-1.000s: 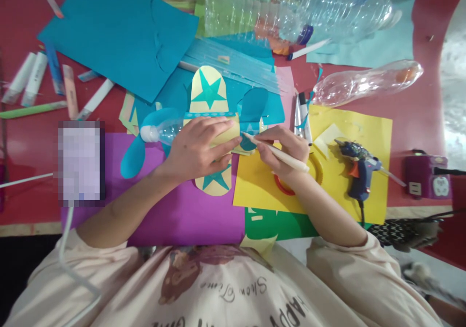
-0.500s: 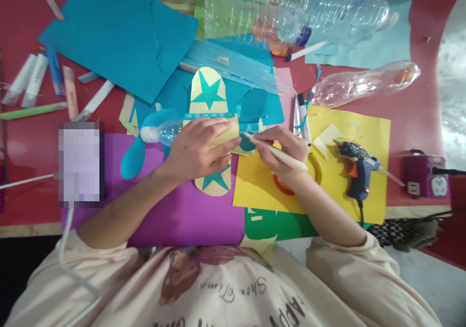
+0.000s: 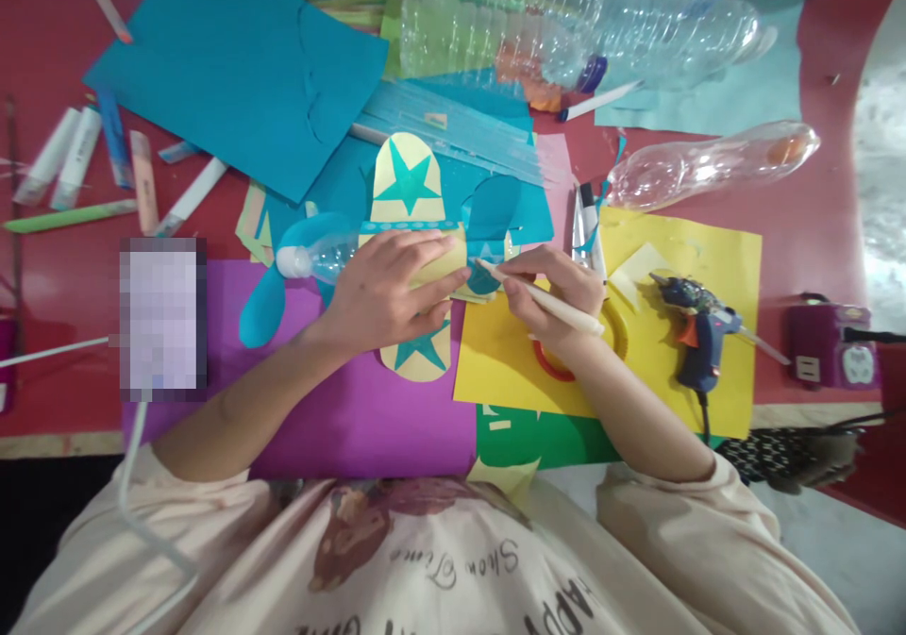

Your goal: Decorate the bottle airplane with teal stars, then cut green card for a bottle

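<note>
A model airplane (image 3: pixel 453 236) made from a plastic bottle lies across the middle, with a white cap at its left end, blue propeller blades (image 3: pixel 263 305) and cream wings bearing teal stars (image 3: pixel 409 180). My left hand (image 3: pixel 388 281) lies over its cream-wrapped body, fingers stretched along it and curved round it, holding it. Pinched in my right hand (image 3: pixel 556 288) is a slim white pen (image 3: pixel 545 304), its tip at the blue, star-marked section near the airplane's right end. Whether the tip touches the surface I cannot tell.
Right of my hands are a glue gun (image 3: pixel 700 328), a red tape ring (image 3: pixel 556 361) and scissors (image 3: pixel 581 215). Clear plastic bottles (image 3: pixel 488 36) lie at the back. Markers (image 3: pixel 76 158) and a phone-like device (image 3: pixel 162 319) with a cable are on the left.
The view has shifted slightly. My right hand and the pen have moved a little to the right; my left hand stays on the airplane.
</note>
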